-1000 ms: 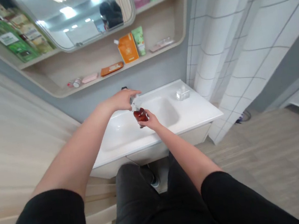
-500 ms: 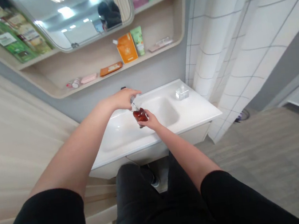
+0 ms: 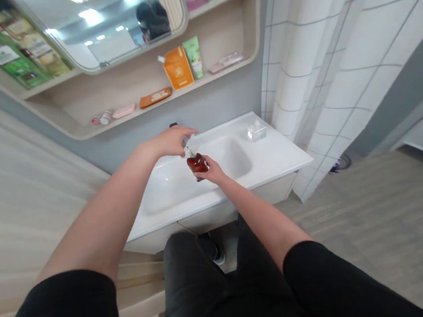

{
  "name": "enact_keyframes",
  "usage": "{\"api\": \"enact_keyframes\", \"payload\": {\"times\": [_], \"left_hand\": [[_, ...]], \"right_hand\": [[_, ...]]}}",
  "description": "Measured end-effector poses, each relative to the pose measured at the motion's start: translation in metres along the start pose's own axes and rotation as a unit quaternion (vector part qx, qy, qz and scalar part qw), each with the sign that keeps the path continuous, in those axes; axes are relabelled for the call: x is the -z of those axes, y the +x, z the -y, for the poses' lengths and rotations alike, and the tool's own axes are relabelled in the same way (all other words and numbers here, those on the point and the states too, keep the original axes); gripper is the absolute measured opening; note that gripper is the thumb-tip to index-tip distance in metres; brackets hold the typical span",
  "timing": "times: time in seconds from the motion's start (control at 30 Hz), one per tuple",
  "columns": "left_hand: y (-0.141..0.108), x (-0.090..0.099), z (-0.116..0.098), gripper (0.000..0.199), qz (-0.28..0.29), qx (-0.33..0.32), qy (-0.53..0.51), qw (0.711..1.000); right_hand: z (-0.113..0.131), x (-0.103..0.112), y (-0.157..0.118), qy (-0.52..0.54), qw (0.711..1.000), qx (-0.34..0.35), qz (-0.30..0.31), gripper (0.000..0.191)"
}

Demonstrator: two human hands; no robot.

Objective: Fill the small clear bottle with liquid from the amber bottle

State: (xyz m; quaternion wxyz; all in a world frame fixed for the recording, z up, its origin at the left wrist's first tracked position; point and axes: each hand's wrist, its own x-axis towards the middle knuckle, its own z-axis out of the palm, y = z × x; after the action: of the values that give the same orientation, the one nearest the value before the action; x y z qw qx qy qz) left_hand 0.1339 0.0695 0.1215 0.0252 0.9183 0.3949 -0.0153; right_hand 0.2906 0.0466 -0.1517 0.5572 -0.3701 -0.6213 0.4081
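My right hand (image 3: 212, 171) is closed around a reddish-brown see-through bottle (image 3: 197, 164), held tilted above the white sink basin (image 3: 161, 188). Just behind and above the bottle is my left hand (image 3: 175, 141), its fingers curled by a small clear or silvery piece (image 3: 186, 141). That piece sits close over the bottle's top end; whether the two touch is too blurred to tell, and so is its kind. A dark fitting (image 3: 173, 125) shows partly behind my left hand.
A clear container (image 3: 256, 130) stands on the counter's right side. Above, a wall shelf (image 3: 91, 130) holds an orange pouch (image 3: 178, 68), a green tube (image 3: 193, 58) and an orange packet (image 3: 155, 98). A mirror (image 3: 108, 24) hangs above it. Cream curtain (image 3: 25, 193) lies left, tiled wall right.
The view has shifted very slightly. Both hands keep nearly the same positions, with the brown bottle and the clear piece close together as before.
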Motion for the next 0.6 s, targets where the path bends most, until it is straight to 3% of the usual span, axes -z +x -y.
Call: {"api": "enact_keyframes", "payload": {"times": [0.17,0.3,0.4,0.53,0.6], "left_hand": [[-0.020,-0.023,0.020,0.103,-0.082,0.049,-0.100,0.990],[-0.047,-0.059,0.032,0.096,-0.173,0.101,-0.249,0.948],[-0.070,-0.099,0.035,0.086,-0.251,0.142,-0.359,0.887],[-0.101,-0.171,0.035,0.081,-0.384,0.186,-0.498,0.755],[-0.115,-0.208,0.033,0.080,-0.409,0.198,-0.523,0.721]], "right_hand": [[0.002,0.000,0.000,-0.001,1.000,-0.012,0.013,0.084],[0.003,-0.001,0.000,0.003,0.999,-0.013,0.030,0.084],[0.003,-0.001,0.000,0.011,0.998,-0.024,0.056,0.083],[-0.001,-0.002,-0.001,0.009,0.996,-0.039,0.079,0.081],[-0.002,-0.001,-0.001,-0.006,0.997,-0.046,0.067,0.081]]}}
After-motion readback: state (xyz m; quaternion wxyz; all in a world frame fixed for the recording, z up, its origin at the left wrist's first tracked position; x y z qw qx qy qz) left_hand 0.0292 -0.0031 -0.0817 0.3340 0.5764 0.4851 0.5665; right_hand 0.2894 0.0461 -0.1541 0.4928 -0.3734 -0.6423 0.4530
